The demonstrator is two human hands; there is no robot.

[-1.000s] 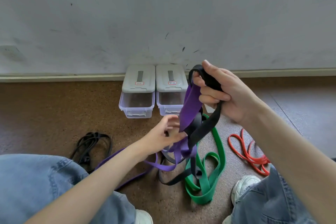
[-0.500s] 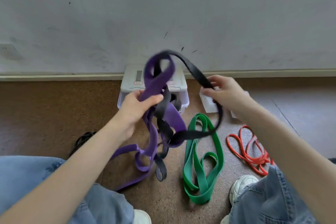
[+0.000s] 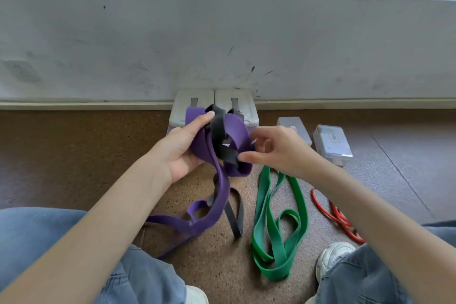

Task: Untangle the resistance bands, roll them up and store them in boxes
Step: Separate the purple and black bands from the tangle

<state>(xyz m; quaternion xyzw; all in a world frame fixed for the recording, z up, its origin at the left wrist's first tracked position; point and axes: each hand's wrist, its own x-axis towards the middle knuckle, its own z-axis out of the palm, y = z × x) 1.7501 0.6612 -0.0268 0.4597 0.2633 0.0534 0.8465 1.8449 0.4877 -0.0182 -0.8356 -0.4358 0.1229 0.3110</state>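
A wide purple band [image 3: 222, 195] and a narrower black band [image 3: 218, 128] are knotted together in the air in front of me. My left hand [image 3: 182, 148] grips the purple band from the left, thumb over its top. My right hand [image 3: 276, 148] pinches the black band's lower loop at the knot with thumb and forefinger. Both bands' tails hang to the floor. A green band [image 3: 278, 227] lies loose on the floor to the right, and a thin red band [image 3: 338, 219] lies beyond it, partly hidden by my right arm.
Two white-lidded clear boxes [image 3: 237, 101] stand against the wall behind the knot. Two smaller boxes [image 3: 330, 140] sit on the floor at the right. My knees in jeans and my shoes frame the bottom corners. The floor is brown cork.
Both hands have come closer together at the knot. My right hand let go of the long black loop and now pinches the black band low at the knot. The bundle dropped lower.
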